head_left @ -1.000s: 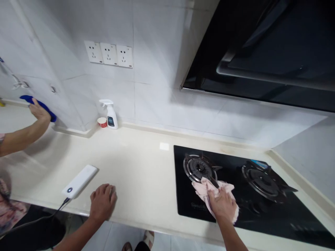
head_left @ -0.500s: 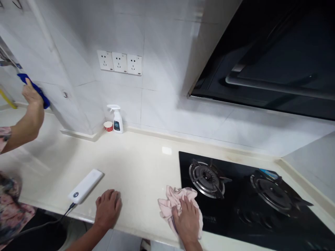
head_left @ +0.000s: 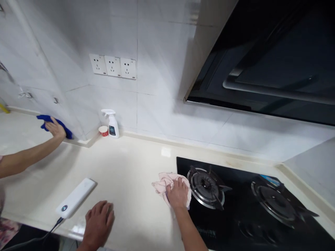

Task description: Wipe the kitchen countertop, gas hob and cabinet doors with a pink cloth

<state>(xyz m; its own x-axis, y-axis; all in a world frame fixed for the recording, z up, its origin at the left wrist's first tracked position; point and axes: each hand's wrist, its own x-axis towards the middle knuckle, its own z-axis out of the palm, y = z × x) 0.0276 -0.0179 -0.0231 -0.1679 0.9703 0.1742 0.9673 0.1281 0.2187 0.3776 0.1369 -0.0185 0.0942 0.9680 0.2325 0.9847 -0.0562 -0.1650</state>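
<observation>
My right hand [head_left: 178, 194] presses a crumpled pale pink cloth [head_left: 164, 182] onto the cream countertop [head_left: 131, 205], at the left edge of the black gas hob [head_left: 225, 223]. Part of the cloth sticks out to the left of the fingers and part overlaps the glass. Nearer the front edge, my left hand [head_left: 99, 223] rests palm down on the counter, fingers slightly bent and nothing visible in it. Just left of it lies a white power bank [head_left: 76, 198] with a dark cable [head_left: 55, 225] plugged into its near end.
At left, another person's hand [head_left: 57, 129] holds a blue cloth [head_left: 43, 119] against the wall's base. A white spray bottle [head_left: 113, 126] and a red-and-white paper cup [head_left: 103, 131] stand by the wall. A dark range hood [head_left: 261, 66] overhangs the hob. Near the right burner [head_left: 274, 202] lies a blue packet [head_left: 269, 180].
My right hand has pushed the pink cloth away from the counter's front edge, toward the wall. The other person's blue cloth has moved down and right along the wall. My left hand stays on the counter.
</observation>
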